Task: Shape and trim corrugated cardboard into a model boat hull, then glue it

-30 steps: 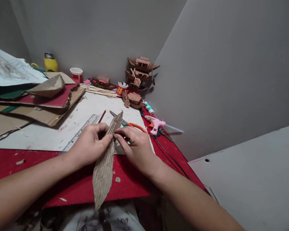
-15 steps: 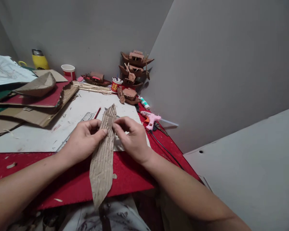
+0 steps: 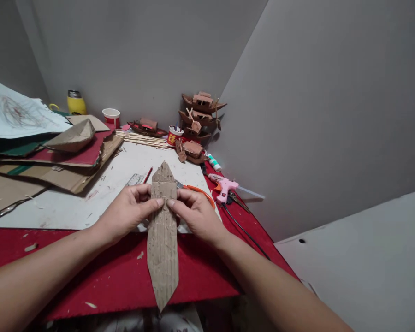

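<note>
A long strip of corrugated cardboard (image 3: 163,244), pointed at both ends, is held flat-side up over the red table (image 3: 72,276). My left hand (image 3: 127,213) pinches its left edge, thumb on top. My right hand (image 3: 195,214) pinches the right edge, and the two thumbs meet near the strip's upper third. The strip's near tip reaches past the table's front edge.
Under my hands lie a white sheet (image 3: 90,193), a metal ruler (image 3: 134,180), a red pencil (image 3: 147,174) and orange-handled scissors (image 3: 197,190). A pink glue gun (image 3: 224,186) with its cord lies right. Cardboard model boats (image 3: 198,122), cups, sticks and stacked cardboard (image 3: 55,157) crowd the back and left.
The cardboard strip has been turned from a slant to lie straight and flat toward me. Both hands shifted lower on it, thumbs now meeting on top.
</note>
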Demonstrator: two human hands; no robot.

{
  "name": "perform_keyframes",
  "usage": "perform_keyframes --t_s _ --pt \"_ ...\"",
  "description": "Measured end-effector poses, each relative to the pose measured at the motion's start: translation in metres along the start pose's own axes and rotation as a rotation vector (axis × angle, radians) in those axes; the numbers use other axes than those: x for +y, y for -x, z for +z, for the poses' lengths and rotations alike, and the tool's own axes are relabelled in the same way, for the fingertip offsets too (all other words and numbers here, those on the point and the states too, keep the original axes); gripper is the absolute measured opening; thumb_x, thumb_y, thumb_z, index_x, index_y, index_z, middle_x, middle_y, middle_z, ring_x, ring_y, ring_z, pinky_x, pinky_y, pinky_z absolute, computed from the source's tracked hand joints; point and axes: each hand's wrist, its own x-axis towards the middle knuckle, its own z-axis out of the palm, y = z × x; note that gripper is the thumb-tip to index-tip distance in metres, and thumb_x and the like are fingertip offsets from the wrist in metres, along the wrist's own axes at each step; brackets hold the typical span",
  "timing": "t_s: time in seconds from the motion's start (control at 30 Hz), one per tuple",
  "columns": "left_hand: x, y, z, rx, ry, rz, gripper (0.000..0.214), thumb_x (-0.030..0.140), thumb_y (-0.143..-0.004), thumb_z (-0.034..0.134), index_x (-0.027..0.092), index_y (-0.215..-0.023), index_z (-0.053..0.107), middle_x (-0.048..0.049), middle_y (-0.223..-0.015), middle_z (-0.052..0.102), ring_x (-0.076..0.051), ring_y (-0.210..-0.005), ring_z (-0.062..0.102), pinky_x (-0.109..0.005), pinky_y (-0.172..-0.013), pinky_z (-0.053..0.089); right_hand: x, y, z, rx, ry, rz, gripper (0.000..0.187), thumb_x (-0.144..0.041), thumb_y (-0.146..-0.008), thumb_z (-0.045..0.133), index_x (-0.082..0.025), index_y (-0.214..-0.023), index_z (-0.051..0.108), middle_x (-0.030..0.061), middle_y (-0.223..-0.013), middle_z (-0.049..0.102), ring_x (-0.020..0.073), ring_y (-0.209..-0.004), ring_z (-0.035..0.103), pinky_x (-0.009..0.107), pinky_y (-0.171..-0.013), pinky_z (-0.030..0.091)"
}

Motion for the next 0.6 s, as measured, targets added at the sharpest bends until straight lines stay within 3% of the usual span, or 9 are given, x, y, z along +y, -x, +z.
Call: perform_keyframes --t_s 0.37,0.6 --pt "-0.0008 -0.0013 -0.0032 -0.002 -0.058 0.014 0.029 0.029 -0.071 0.071 0.010 -0.094 0.069 -0.0047 -0.080 0.071 -0.013 -0.065 0.060 -0.023 -0.061 0.048 0.0027 0.0035 0.0006 -0.122 0.059 -0.078 0.022 -0.032 -0.087 0.052 -0.016 -0.096 0.064 0.0011 -0.077 0.060 0.0135 -0.070 0.056 0.026 -0.067 0.048" --pt "-0.0040 -0.0041 -0.0064 -0.034 -0.017 0.017 0.026 0.032 -0.075 0.066 0.010 -0.089 0.068 -0.0013 -0.070 0.065 -0.009 -0.056 0.053 -0.020 -0.054 0.043 0.0022 0.0036 0.0014 -0.184 0.094 -0.060 0.020 -0.030 -0.088 0.050 -0.015 -0.091 0.063 0.0003 -0.074 0.058 0.0126 -0.068 0.053 0.023 -0.063 0.044"
